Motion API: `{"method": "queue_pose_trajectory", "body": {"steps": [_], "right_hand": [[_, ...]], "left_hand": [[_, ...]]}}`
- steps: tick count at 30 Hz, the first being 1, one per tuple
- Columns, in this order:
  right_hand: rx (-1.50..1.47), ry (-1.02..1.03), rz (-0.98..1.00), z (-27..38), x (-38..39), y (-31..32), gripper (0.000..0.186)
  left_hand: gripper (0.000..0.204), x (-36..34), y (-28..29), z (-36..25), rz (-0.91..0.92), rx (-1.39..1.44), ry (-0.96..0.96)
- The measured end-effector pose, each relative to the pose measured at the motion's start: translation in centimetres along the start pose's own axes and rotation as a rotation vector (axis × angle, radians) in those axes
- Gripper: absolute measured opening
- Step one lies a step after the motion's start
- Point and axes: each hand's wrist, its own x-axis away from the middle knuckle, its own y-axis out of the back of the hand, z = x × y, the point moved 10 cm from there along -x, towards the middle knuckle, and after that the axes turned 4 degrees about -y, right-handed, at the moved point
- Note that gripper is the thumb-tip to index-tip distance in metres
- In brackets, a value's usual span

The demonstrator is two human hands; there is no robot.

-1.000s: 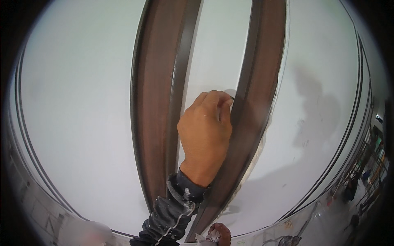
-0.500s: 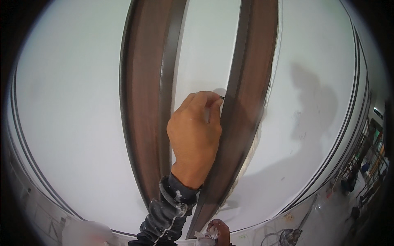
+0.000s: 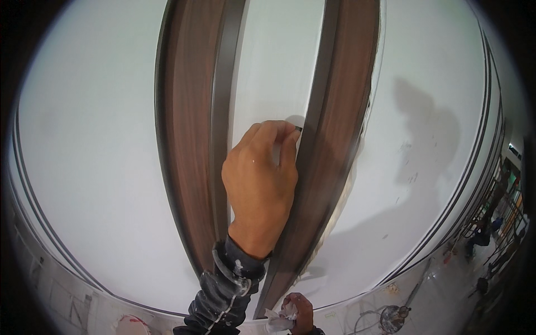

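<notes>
My left hand (image 3: 259,184) is raised in front of the wall, back of the hand toward me. Its thumb and forefinger pinch a small dark piece (image 3: 298,128) whose kind I cannot make out, at the edge of the right-hand brown wood-grain strip (image 3: 349,95). A dark, white-spattered sleeve covers that forearm. Lower down, by the foot of the same strip, my right hand (image 3: 302,314) is closed on a crumpled white cloth or paper (image 3: 279,319). Between the two brown strips runs a white panel (image 3: 276,67).
The left brown strip (image 3: 190,111) has dark edges. White wall panels (image 3: 89,139) flank both strips, and a ragged pale edge runs down the right one. On the floor are a round metal-looking object (image 3: 393,319) and a container with red (image 3: 133,325). A person (image 3: 479,237) is far right.
The view has shifted slightly, so the strips sit a little further left. My left hand keeps its pinch at the strip's edge; my right hand still holds the white crumpled material.
</notes>
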Motion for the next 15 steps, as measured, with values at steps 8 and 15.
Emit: {"method": "queue_pose_trajectory", "body": {"steps": [8, 15], "right_hand": [[0.145, 0.1, 0.065, -2.1, -0.3, 0.6, 0.043], [-0.14, -0.175, 0.018, -2.6, -0.6, -0.1, 0.035]], "left_hand": [[0.01, -0.2, 0.1, -0.1, 0.008, -0.006, -0.014], [0.01, -0.1, 0.0, 0.2, -0.002, 0.012, -0.013]]}}
